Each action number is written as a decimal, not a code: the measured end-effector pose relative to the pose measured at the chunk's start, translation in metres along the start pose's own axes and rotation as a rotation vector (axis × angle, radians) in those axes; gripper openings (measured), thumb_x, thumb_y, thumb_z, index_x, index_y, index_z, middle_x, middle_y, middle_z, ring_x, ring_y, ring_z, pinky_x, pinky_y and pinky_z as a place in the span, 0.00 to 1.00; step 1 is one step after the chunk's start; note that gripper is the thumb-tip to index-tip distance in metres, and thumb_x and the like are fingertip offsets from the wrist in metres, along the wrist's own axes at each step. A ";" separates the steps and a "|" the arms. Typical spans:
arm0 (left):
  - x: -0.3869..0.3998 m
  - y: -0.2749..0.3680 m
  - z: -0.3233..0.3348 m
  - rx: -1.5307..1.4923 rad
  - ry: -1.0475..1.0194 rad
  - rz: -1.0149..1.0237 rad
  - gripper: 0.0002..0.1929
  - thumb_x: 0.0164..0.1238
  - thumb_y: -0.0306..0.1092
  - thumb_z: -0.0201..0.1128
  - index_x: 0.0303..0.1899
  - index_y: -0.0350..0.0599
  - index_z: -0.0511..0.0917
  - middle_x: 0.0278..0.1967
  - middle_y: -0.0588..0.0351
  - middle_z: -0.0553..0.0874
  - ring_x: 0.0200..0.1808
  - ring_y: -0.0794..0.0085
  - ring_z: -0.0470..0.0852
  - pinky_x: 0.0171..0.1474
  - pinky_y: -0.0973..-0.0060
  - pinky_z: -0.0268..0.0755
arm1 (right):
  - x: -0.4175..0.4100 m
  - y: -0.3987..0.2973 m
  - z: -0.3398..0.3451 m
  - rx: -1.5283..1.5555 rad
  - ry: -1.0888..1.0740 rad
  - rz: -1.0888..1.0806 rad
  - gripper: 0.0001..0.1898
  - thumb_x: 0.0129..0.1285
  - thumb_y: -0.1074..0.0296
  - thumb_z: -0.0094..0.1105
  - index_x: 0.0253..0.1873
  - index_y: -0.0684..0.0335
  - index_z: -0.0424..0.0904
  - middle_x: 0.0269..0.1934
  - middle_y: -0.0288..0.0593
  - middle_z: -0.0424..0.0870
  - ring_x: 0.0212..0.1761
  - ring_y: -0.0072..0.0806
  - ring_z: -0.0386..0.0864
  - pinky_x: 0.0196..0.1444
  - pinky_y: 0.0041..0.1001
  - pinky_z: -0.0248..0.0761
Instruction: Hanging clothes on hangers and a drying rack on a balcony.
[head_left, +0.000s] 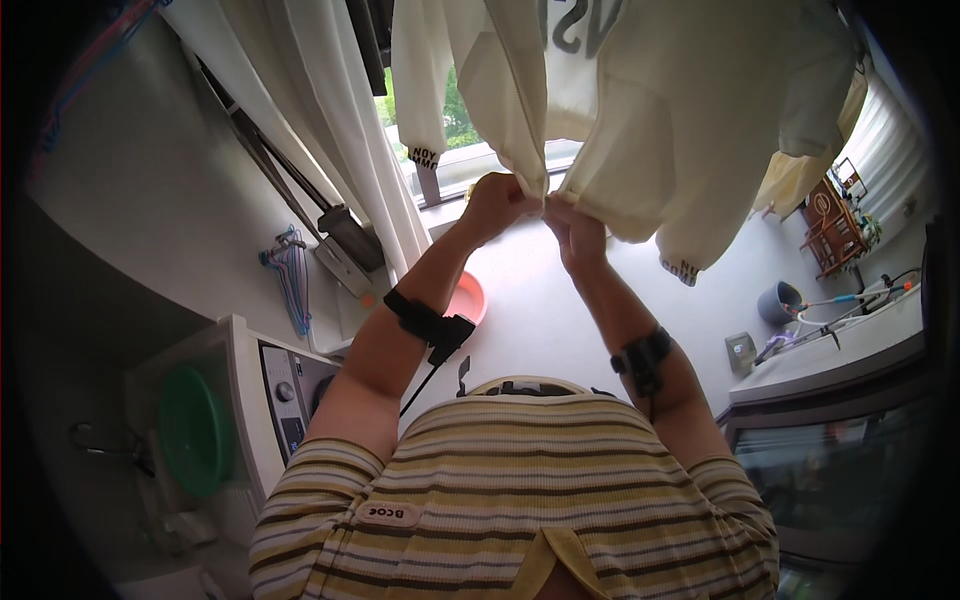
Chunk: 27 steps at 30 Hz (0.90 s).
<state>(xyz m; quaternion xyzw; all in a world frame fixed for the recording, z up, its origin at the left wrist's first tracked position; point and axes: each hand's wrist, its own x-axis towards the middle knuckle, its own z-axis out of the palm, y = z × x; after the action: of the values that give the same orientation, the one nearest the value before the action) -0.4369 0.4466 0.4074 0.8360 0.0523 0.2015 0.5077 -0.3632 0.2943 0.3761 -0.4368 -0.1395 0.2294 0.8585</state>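
Note:
A cream zip-up jacket (660, 127) hangs in front of me, its front parted and dark lettering on its back panel and cuffs. My left hand (495, 206) pinches the bottom end of the left zip edge (531, 127). Beside it, my right hand (576, 229) grips the bottom of the right zip edge (589, 146) near the hem. The fingertips of both hands nearly meet where the two zip ends come together. Whether the zip pin sits in the slider is hidden by my fingers. Black straps with small devices circle both forearms.
Behind the jacket is a window (457, 112), with a white curtain (352, 120) to its left. A pink basin (466, 298) stands below my left forearm. Hangers (289, 274), a washing machine (289, 397) and a green basin (195, 431) are at left. A grey bucket (780, 301) stands at right.

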 end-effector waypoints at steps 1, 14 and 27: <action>0.000 0.003 -0.004 -0.053 -0.057 -0.068 0.11 0.51 0.36 0.69 0.29 0.36 0.84 0.20 0.58 0.81 0.22 0.79 0.77 0.28 0.76 0.68 | 0.001 0.001 -0.001 0.021 -0.018 0.028 0.10 0.56 0.78 0.67 0.42 0.64 0.78 0.35 0.39 0.81 0.35 0.24 0.81 0.39 0.21 0.80; -0.007 0.003 -0.005 -0.441 -0.169 -0.240 0.06 0.60 0.32 0.69 0.34 0.39 0.84 0.27 0.59 0.84 0.28 0.80 0.78 0.32 0.81 0.66 | 0.015 -0.007 -0.018 0.224 -0.159 0.447 0.07 0.69 0.64 0.58 0.43 0.61 0.78 0.30 0.34 0.82 0.26 0.21 0.80 0.28 0.20 0.78; -0.013 -0.001 -0.003 -0.300 -0.093 -0.152 0.08 0.60 0.32 0.69 0.37 0.38 0.83 0.27 0.61 0.83 0.30 0.81 0.79 0.34 0.79 0.71 | 0.021 0.004 -0.023 0.042 -0.172 0.316 0.07 0.66 0.64 0.63 0.44 0.58 0.79 0.34 0.35 0.83 0.32 0.20 0.80 0.31 0.19 0.77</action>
<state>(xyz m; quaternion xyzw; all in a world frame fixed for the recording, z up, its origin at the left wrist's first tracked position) -0.4499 0.4460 0.4041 0.7528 0.0610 0.1290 0.6426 -0.3362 0.2916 0.3600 -0.4143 -0.1370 0.4008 0.8056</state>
